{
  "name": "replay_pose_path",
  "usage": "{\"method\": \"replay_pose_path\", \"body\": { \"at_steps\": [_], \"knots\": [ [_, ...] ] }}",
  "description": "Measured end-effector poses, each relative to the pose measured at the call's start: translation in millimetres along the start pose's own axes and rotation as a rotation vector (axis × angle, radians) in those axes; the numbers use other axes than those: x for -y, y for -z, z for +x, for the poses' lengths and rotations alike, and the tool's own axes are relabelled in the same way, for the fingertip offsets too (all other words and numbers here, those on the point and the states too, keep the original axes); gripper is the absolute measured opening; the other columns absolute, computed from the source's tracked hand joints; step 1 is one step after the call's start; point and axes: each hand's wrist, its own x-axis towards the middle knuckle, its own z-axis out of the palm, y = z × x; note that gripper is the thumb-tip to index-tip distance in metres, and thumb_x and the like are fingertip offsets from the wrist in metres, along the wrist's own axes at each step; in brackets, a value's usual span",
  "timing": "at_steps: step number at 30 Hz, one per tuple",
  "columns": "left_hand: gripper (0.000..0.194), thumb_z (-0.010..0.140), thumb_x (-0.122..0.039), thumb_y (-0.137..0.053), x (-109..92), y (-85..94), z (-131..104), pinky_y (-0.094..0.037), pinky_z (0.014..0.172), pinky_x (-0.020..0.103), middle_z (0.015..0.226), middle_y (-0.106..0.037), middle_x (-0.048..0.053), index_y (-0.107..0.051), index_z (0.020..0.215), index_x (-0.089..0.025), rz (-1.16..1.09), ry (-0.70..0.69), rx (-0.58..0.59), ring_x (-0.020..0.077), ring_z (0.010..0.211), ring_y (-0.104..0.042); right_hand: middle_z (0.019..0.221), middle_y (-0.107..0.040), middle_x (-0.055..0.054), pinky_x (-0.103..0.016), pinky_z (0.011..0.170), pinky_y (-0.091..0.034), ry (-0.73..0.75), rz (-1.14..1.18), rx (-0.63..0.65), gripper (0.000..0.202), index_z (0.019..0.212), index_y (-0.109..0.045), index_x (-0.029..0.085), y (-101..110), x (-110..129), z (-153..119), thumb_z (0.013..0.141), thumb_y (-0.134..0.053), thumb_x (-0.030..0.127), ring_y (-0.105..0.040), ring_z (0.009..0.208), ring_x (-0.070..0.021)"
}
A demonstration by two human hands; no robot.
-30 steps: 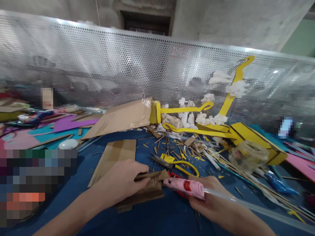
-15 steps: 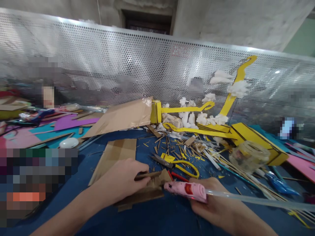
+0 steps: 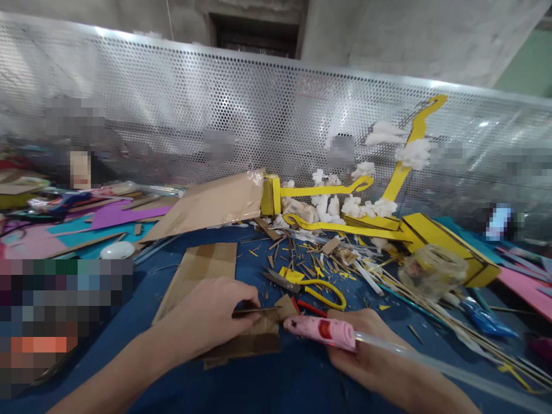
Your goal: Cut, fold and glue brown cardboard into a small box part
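Cardboard piece [image 3: 250, 339] lies near centre on blue table [image 3: 276, 385], left hand [image 3: 207, 316] closed on it, pinching a thin strip [image 3: 254, 311]; piece mostly hidden under the hand. Right hand [image 3: 366, 351] wraps pink glue gun [image 3: 321, 330], nozzle just right of the strip; trigger hidden. Scissors [image 3: 319, 287] just beyond.

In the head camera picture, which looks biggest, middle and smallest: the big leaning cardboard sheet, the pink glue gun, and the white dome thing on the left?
1. Leaning cardboard sheet, clearly the largest, though it lies farther from the camera.
2. Pink glue gun in the right hand; it is closest, so nearness flatters it.
3. White dome, the smallest.
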Motion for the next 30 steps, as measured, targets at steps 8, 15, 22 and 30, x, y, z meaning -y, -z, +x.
{"method": "replay_pose_path", "body": {
  "at_steps": [8, 15, 22, 30],
  "knots": [
    [0.013, 0.090, -0.035, -0.063, -1.6, 0.4, -1.4, -0.032, 0.062, 0.030, 0.086, -0.080, -0.005, -0.076, 0.089, -0.034, 0.020, -0.021, 0.005, 0.0217, 0.077, -0.069, 0.072, -0.067, 0.002, -0.022, 0.055, -0.037, -0.017, 0.005, -0.001, 0.019, 0.081, -0.067, 0.022, -2.1, -1.6, -1.3, 0.080, -0.054, 0.008, -0.056, 0.059, -0.0126],
    [0.013, 0.090, -0.035, -0.064, -1.1, 0.9, -0.1, -0.034, 0.062, 0.030, 0.086, -0.080, -0.004, -0.077, 0.090, -0.033, 0.037, -0.028, 0.008, 0.0223, 0.079, -0.070, 0.067, -0.060, 0.004, -0.022, 0.052, -0.031, -0.034, -0.022, -0.006, 0.016, 0.073, -0.056, 0.021, -2.9, -1.0, -1.6, 0.078, -0.054, 0.005, -0.049, 0.055, -0.0097],
    [0.015, 0.092, -0.035, -0.062, -0.2, 0.6, -1.6, -0.035, 0.063, 0.030, 0.088, -0.080, -0.003, -0.077, 0.090, -0.031, 0.005, -0.044, 0.017, 0.0222, 0.080, -0.070, 0.069, -0.061, 0.004, -0.021, 0.054, -0.032, -0.034, -0.025, 0.004, 0.018, 0.073, -0.055, 0.021, -2.2, 0.6, -1.1, 0.076, -0.053, 0.003, -0.051, 0.058, -0.0097],
    [0.014, 0.091, -0.036, -0.062, 0.0, 1.3, -1.3, -0.033, 0.062, 0.029, 0.088, -0.080, -0.005, -0.076, 0.091, -0.034, 0.002, -0.028, 0.015, 0.0214, 0.079, -0.069, 0.070, -0.063, 0.005, -0.022, 0.055, -0.034, -0.003, -0.005, -0.017, 0.021, 0.081, -0.065, 0.022, -2.5, -1.9, -3.3, 0.077, -0.054, 0.005, -0.051, 0.057, -0.0104]
  ]
}}
